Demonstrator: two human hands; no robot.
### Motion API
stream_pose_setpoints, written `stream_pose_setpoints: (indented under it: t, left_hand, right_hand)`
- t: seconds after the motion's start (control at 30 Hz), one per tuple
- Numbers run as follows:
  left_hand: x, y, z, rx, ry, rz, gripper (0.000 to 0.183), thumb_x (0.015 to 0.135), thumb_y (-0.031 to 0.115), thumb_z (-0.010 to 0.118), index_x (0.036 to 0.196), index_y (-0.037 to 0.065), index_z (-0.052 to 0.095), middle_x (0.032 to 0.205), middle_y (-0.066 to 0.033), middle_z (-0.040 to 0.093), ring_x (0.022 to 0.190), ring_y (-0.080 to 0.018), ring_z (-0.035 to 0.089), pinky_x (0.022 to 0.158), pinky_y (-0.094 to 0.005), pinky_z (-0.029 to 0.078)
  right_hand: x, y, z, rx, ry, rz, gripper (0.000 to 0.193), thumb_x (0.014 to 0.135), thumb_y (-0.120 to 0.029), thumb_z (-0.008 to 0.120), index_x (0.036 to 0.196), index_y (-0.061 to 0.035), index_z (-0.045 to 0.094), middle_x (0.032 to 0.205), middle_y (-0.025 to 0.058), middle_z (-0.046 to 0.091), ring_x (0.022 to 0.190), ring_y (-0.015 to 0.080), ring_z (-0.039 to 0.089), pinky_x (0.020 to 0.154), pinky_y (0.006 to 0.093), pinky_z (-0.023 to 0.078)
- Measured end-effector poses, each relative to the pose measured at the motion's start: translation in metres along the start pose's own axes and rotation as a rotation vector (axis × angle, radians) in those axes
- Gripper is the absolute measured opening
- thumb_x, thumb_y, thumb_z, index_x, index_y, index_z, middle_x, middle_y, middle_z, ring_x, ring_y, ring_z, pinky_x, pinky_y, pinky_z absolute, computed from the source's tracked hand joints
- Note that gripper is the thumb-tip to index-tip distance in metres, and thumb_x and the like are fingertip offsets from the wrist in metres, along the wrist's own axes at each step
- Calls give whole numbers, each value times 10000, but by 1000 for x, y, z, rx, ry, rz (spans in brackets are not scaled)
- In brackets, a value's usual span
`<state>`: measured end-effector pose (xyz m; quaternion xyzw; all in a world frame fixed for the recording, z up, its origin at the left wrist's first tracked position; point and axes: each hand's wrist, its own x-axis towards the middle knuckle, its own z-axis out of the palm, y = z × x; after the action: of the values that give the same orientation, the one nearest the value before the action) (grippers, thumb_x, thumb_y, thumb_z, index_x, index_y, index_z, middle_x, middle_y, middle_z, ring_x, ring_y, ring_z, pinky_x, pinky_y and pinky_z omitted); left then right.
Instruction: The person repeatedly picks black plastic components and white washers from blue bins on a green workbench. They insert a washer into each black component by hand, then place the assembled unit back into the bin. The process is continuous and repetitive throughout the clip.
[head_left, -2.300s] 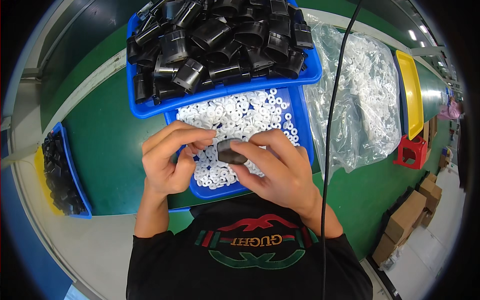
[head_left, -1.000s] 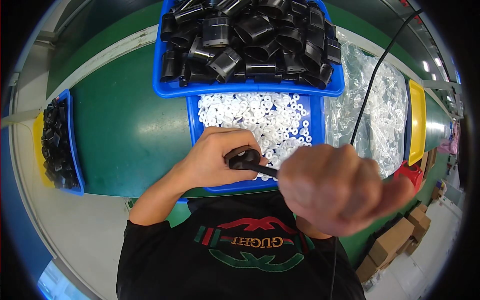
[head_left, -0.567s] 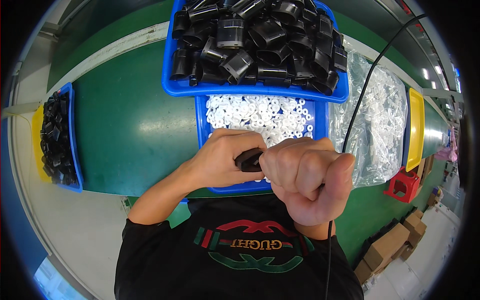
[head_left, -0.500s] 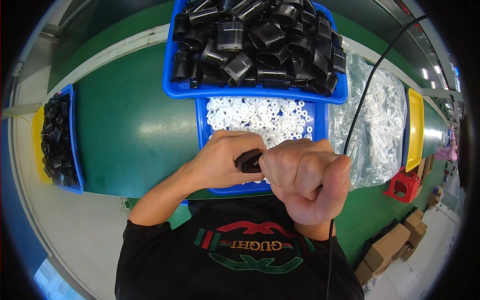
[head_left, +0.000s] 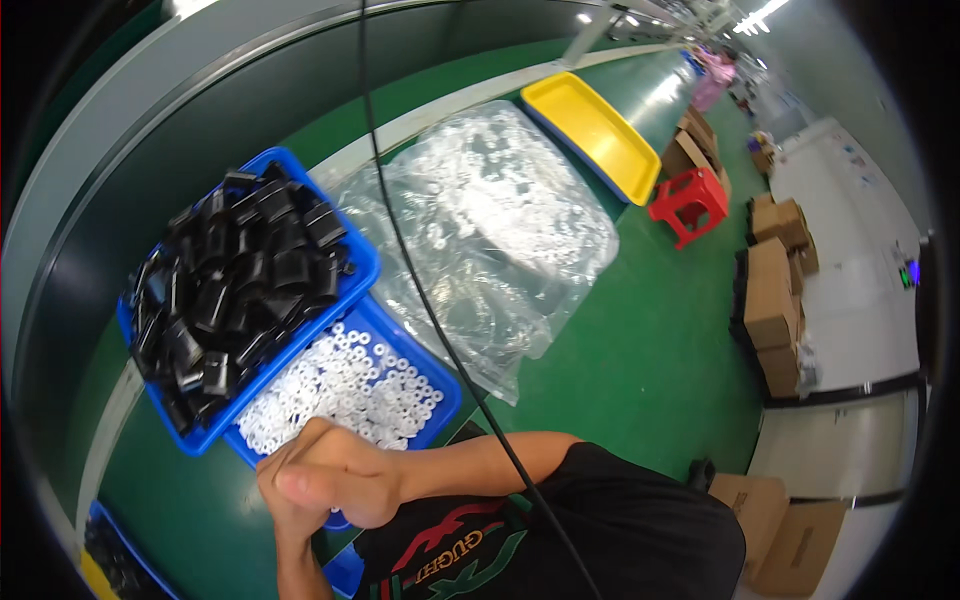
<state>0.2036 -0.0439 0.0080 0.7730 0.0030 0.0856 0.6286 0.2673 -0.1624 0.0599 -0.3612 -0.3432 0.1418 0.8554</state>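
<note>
My right hand [head_left: 350,475] is closed in a fist, thumb side up, and presses against my left hand [head_left: 283,510]. My left hand is largely covered by it, its fingers curled. The black plastic part seen in my left hand half a second ago is now hidden between the hands. Both hands are over the near edge of a blue tray [head_left: 435,372] of small white rings [head_left: 350,380]. Behind it, a second blue tray [head_left: 366,262] is heaped with short black plastic tubes [head_left: 235,270].
A clear plastic bag [head_left: 500,200] of white pieces lies right of the trays, beside a yellow tray [head_left: 590,135]. A black cable [head_left: 420,290] hangs across the view. Farther right are a red stool [head_left: 690,205] and cardboard boxes [head_left: 770,295]. Another blue tray [head_left: 125,545] stands lower left.
The view has swung to the right, so trays and hands now appear farther left and tilted. My hands stay together; the black part has gone out of sight behind my right hand.
</note>
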Motion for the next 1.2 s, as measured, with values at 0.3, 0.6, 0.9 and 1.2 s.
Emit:
stream_pose_setpoints:
  t: [0.3,0.6,0.9,1.2]
  left_hand:
    - [26,31,11,370,-185,148,198,714,174,695,791,-2,652,731,-147,642,675,-344,659,566,-397,500]
    - [32,14,0,15,-206,106,250,628,101,788,818,43,635,715,-96,615,625,-239,620,577,-307,463]
    - [33,29,16,-83,-95,119,217,622,90,747,793,35,626,688,-103,597,608,-285,592,565,-335,461]
    - [36,24,18,-99,-144,115,261,619,108,760,827,33,622,692,-106,579,623,-298,576,573,-346,451]
  right_hand:
    - [-3,7,-6,-88,35,-108,502,998,-239,399,541,-31,408,472,71,418,419,171,404,440,332,337]
    - [34,-60,-11,-36,-45,209,371,1000,-330,362,791,-50,484,728,49,508,597,129,466,559,268,377]
    - [27,-48,-22,78,-104,107,532,1007,-484,232,667,-108,392,570,8,414,457,111,346,441,265,275]
    - [22,-42,-21,21,-89,89,537,1014,-497,227,667,-116,379,535,1,385,424,109,313,410,266,249]
